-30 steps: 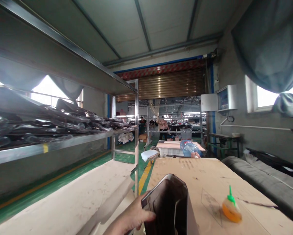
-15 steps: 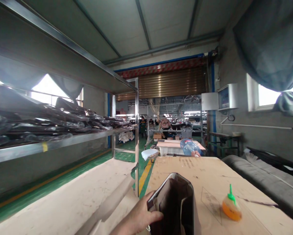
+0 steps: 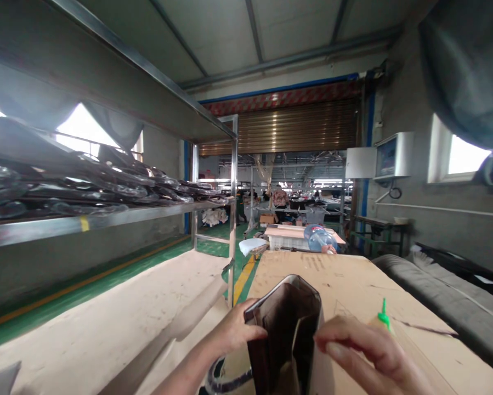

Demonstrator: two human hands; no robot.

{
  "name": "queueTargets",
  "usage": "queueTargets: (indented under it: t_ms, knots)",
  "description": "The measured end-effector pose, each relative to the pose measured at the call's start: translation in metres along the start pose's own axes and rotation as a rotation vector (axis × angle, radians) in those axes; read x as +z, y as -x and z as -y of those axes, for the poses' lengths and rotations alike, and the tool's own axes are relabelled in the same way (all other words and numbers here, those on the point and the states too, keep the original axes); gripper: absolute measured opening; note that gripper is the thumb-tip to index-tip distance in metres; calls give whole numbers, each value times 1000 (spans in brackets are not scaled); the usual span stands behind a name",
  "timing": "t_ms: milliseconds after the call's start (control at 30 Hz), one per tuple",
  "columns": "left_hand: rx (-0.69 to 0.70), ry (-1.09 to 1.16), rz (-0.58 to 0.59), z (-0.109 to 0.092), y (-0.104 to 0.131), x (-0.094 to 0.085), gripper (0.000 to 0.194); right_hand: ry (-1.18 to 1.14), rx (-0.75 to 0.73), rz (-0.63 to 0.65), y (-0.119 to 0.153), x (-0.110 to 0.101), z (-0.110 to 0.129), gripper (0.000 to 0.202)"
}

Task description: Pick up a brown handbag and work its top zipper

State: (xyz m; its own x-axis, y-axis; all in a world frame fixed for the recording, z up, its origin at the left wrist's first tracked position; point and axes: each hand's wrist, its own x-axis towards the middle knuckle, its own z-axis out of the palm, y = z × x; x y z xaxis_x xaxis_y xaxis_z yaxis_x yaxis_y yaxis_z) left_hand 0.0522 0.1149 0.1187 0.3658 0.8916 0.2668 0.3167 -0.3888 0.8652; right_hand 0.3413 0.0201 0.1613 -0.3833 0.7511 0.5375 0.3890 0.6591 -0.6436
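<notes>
"How were the hands placed?"

"The left hand (image 3: 236,328) was closed on the left rim of a dark bag (image 3: 285,315), thumb inside the mouth. The right hand (image 3: 372,351) was at the opposite rim, thumb and forefinger drawn nearly together. I couldn't tell whether they pinched anything."

"So what was in hand?"

"Steadying the bag mouth-up and handling its rim, I'd judge. A move there called for a firm left grip and a light, exact right one."

"And where was the bag?"

"At the near end of the cardboard-covered table (image 3: 304,266), toward its left edge. Its base was out of view, so I couldn't say whether it rested on anything. A curved handle (image 3: 230,387) hung out on its left side."

"Any room around it?"

"Beyond the bag, the cardboard lay open to the far edge. On the right, a green-nozzled bottle (image 3: 383,316) stood partly behind the right hand, easy to knock with a wide sweep. On the left, the rack's metal post (image 3: 233,236) and lower shelf (image 3: 147,307) crowded the table edge, so leftward swings had less space."
</notes>
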Motion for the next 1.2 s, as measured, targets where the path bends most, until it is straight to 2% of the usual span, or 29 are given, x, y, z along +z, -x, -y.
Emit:
queueTargets:
  t_ms: [133,267,367,500,633,767,967,1200]
  knots:
    - [16,-96,-40,-4,3,2,39,5,27,-80,-34,2,-22,30]
    - [46,-58,-20,-11,5,3,36,80,-39,-83,-71,6,-36,17]
    - [96,-47,-22,-16,5,4,38,161,-180,-11,-94,15,-39,10]
    - [87,-100,-42,-20,5,6,36,307,-226,156,-113,33,-30,26]
    - [82,-131,-45,-18,5,7,33,460,-278,302,-124,46,-18,22]
    - [81,-125,-53,-14,5,7,32,529,-282,356,-129,52,-17,12]
    - [111,-50,-50,-9,4,7,31,544,-266,325,-129,58,-28,1]
    - [117,-23,-27,-6,4,9,36,586,-243,190,-127,69,-36,6]
